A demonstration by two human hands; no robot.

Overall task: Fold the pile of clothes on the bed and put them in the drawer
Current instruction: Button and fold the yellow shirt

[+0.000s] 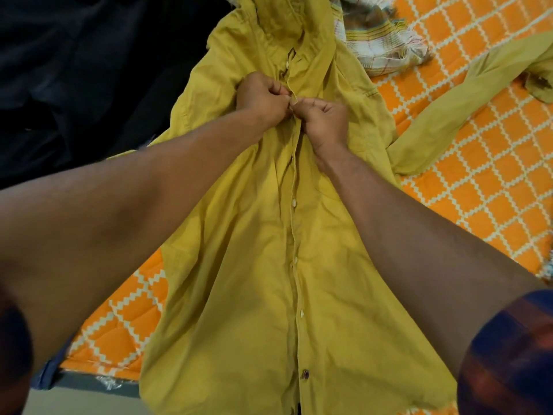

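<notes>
One: All of it lies on the one bed?

Two: Yes. The bed (478, 163), orange with a white lattice, fills the view. Below its near edge, at the left, a strip of pale floor (83, 399) shows. Nothing more of the room is visible.

One: And the pile?

Two: A heap of dark clothes (89, 70) covers the far left side. A fringed checked cloth (380, 43) lies crumpled toward the far edge.

One: The thing in hand?

Two: A mustard shirt (260, 265), front up, down the middle of the bed. Its long axis runs straight away from the person, with the hem (269, 393) draped over the near edge and the collar (287, 25) toward the far edge, just left of the checked cloth. One sleeve (466, 100) trails out toward the right edge.

One: The hands?

Two: Both meet on the placket (294, 235), high on the chest. The left hand (261, 95) pinches the fabric edge with curled fingers. The right hand (324, 121) pinches it from the other side, and the fingertips touch. I judge there is a button between them, but the fingers hide it.

One: What does the coming move turn on?

Two: Below the hands the front is closed, with pale buttons (294, 202) in a row. Above them it gapes open to the collar. So I'd say the next button (287, 65) lies beyond the hands, farther along the same line and about equally near both.
</notes>
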